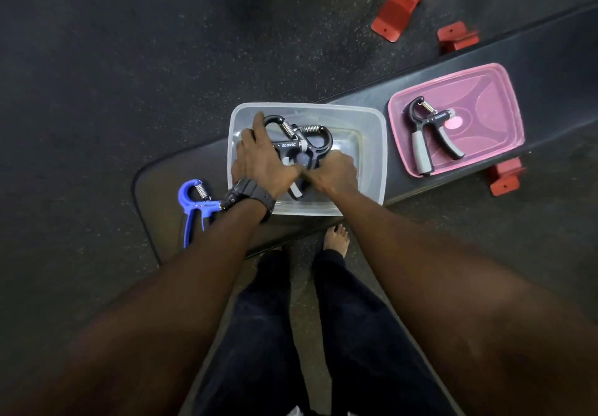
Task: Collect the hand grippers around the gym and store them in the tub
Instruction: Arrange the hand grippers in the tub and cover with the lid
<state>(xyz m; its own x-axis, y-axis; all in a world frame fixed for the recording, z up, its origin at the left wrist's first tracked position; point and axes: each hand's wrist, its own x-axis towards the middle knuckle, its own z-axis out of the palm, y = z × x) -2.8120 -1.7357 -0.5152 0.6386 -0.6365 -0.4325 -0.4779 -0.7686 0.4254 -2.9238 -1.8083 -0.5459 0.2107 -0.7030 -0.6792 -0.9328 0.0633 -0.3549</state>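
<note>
Both hands are reaching down into the clear tub, which is sitting on a dark padded bench. The left hand is lying flat over the two black hand grippers inside the tub, its fingers stretched out straight and resting on the nearer one's curved top; a dark watch is sitting on that wrist. The right hand is dipping in beside it with its fingers curling downward around the grippers' handles, though whether it is actually gripping them cannot be told, since the fingertips are hidden. The two hands are touching near the thumbs.

A blue hand gripper is lying on the bench just left of the tub. Another black hand gripper is resting on the pink lid, which is lying on the bench just right of the tub.
</note>
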